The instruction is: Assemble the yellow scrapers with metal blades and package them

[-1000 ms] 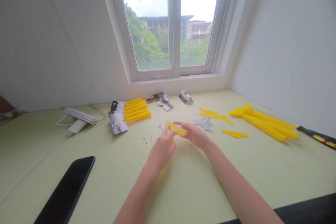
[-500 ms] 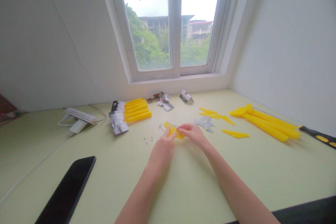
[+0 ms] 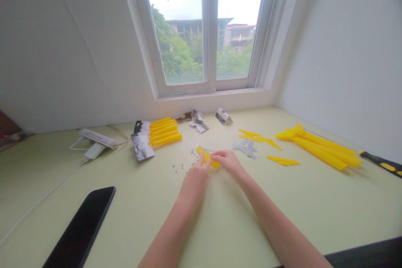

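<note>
A flat yellow plastic piece (image 3: pixel 205 155) lies aslant on the table in front of me, with a thin greyish strip along its far edge. My left hand (image 3: pixel 195 178) holds it down from the left, fingers closed about it. From the right, my right hand (image 3: pixel 230 161) has thumb and fingertips pinched together at the piece's right part; whatever small thing sits between them is hidden. Small silver screws or nuts (image 3: pixel 182 166) are scattered left of the piece. Flat grey blade-like pieces (image 3: pixel 248 149) lie just beyond my right hand.
Yellow tubes (image 3: pixel 165 136) with printed cards lie back left. More yellow pieces (image 3: pixel 282 160) and a yellow bundle (image 3: pixel 326 148) beside a black-handled tool (image 3: pixel 381 163) are on the right. A phone (image 3: pixel 83 226), a power strip (image 3: pixel 98 138) and torn card (image 3: pixel 223 116) also lie around.
Both hands stay at the yellow piece, with only slight finger shifts. The view has moved a little; the other things have not moved.
</note>
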`<state>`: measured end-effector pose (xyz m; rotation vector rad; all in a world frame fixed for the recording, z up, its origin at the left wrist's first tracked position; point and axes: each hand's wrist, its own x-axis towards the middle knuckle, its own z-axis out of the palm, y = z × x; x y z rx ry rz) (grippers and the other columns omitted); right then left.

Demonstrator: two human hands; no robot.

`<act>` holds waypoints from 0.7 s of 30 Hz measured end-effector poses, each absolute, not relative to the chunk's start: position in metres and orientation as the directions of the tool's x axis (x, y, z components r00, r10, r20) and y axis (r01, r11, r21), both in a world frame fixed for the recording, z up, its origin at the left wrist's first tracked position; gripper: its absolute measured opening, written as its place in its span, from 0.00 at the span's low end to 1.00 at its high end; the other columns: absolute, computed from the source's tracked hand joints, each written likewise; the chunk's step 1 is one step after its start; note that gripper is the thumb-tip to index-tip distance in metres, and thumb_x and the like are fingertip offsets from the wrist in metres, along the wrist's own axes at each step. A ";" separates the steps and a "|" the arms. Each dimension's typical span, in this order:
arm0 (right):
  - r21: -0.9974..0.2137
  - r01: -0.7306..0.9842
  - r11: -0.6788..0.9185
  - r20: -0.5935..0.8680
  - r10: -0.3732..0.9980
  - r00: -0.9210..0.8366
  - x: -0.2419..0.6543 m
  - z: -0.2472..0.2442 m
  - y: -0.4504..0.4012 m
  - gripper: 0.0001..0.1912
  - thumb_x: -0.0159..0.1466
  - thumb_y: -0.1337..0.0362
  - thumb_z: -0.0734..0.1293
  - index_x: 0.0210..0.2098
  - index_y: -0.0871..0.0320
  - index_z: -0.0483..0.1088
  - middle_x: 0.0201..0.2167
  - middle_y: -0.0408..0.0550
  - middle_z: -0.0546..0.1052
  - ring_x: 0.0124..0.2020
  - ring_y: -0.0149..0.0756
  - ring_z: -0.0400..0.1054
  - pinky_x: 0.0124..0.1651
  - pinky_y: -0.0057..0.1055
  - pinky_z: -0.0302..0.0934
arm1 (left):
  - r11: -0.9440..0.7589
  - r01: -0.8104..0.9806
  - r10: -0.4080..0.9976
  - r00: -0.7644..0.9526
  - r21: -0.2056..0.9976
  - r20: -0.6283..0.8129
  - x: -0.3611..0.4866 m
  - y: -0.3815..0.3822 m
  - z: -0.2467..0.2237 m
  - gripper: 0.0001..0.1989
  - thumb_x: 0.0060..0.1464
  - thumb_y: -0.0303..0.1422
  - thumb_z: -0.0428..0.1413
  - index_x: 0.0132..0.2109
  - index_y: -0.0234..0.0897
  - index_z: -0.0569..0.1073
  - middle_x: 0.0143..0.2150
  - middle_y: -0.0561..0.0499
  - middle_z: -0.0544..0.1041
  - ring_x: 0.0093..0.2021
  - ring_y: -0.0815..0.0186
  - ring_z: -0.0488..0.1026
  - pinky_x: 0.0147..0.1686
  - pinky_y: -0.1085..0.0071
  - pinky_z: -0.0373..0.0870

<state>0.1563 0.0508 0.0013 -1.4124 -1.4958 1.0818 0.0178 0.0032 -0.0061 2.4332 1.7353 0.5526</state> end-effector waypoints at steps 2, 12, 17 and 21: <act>-0.947 0.322 0.011 -0.010 0.998 -0.063 0.156 0.000 0.053 0.10 0.47 0.64 0.63 0.25 0.62 0.75 0.26 0.49 0.77 0.31 0.38 0.68 0.34 0.29 0.59 | -0.347 0.898 0.929 0.290 0.271 0.230 0.019 0.003 -0.006 0.26 0.51 0.20 0.43 0.57 0.40 0.60 0.61 0.41 0.55 0.45 0.64 0.71 0.46 0.70 0.65; -0.953 0.301 -0.031 -0.066 0.992 -0.107 0.158 0.005 0.057 0.07 0.46 0.66 0.64 0.20 0.62 0.73 0.18 0.45 0.74 0.24 0.31 0.65 0.26 0.25 0.56 | -0.337 0.888 0.936 0.280 0.311 0.215 0.020 0.000 -0.001 0.28 0.50 0.19 0.44 0.57 0.43 0.59 0.62 0.44 0.54 0.45 0.64 0.71 0.46 0.69 0.65; -0.954 0.299 -0.018 -0.051 0.994 -0.102 0.159 0.007 0.059 0.05 0.45 0.66 0.65 0.20 0.61 0.72 0.20 0.45 0.74 0.25 0.32 0.65 0.28 0.25 0.57 | -0.346 0.873 0.932 0.278 0.343 0.233 0.020 0.000 -0.002 0.27 0.50 0.19 0.44 0.57 0.42 0.60 0.62 0.43 0.54 0.47 0.62 0.70 0.47 0.68 0.65; -0.954 0.299 0.001 -0.036 0.992 -0.118 0.160 0.008 0.060 0.04 0.44 0.67 0.66 0.19 0.62 0.72 0.18 0.45 0.73 0.25 0.32 0.65 0.28 0.26 0.57 | -0.355 0.868 0.928 0.285 0.347 0.238 0.019 0.001 -0.004 0.27 0.50 0.19 0.44 0.56 0.42 0.60 0.62 0.44 0.54 0.50 0.61 0.67 0.47 0.68 0.64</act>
